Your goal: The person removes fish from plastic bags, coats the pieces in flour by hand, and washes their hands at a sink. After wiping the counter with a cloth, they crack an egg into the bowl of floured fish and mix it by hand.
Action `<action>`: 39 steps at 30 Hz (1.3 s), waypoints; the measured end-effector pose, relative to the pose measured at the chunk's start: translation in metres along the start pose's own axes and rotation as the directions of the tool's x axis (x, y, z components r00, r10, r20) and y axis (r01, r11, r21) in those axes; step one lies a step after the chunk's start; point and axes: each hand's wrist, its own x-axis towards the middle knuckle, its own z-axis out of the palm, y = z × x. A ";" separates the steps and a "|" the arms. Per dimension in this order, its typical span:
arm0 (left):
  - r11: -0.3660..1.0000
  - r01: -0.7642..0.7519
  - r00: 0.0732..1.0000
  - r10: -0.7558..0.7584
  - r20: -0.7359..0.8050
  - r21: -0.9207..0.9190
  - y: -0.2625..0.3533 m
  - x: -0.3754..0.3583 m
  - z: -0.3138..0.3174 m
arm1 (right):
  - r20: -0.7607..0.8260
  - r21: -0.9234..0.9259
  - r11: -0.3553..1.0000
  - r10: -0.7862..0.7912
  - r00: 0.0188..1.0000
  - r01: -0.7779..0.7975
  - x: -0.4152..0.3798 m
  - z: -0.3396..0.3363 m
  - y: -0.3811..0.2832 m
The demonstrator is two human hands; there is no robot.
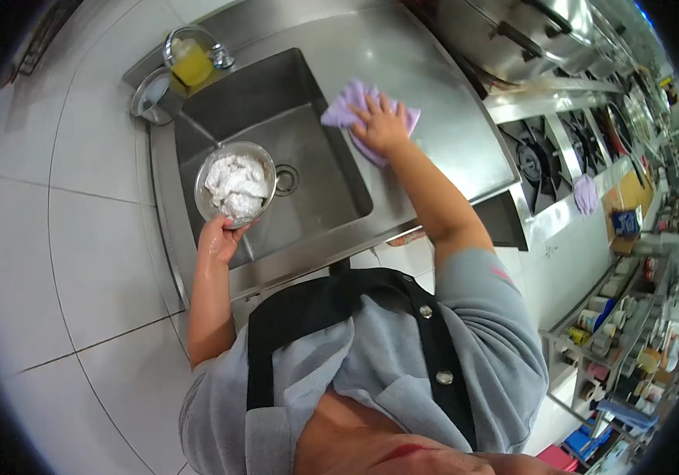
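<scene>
My left hand [219, 239] grips the near rim of a round metal bowl [271, 170], its thumb and fingers pinched on the edge. Inside the bowl lies a lumpy white mass [237, 184] that looks coated in powder. The bowl is over the left part of a steel sink [316, 198], with the drain [286, 180] showing beside it. My right hand [383, 123] rests flat with fingers spread on a crumpled purple cloth [345, 107], on the steel counter right of the basin.
At the sink's back left corner are a tap [221, 57], a container of yellow liquid [191, 63] and a metal pot [157, 96]. Gas burners [533, 158] and large steel pots [490, 36] stand to the right. Shelves [616, 317] of small items are farther right.
</scene>
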 end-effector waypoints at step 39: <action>0.954 -0.264 0.802 0.137 -0.581 -0.139 0.022 -0.171 -0.070 | -0.008 0.440 0.781 -0.490 0.872 0.442 0.228 0.118 -0.432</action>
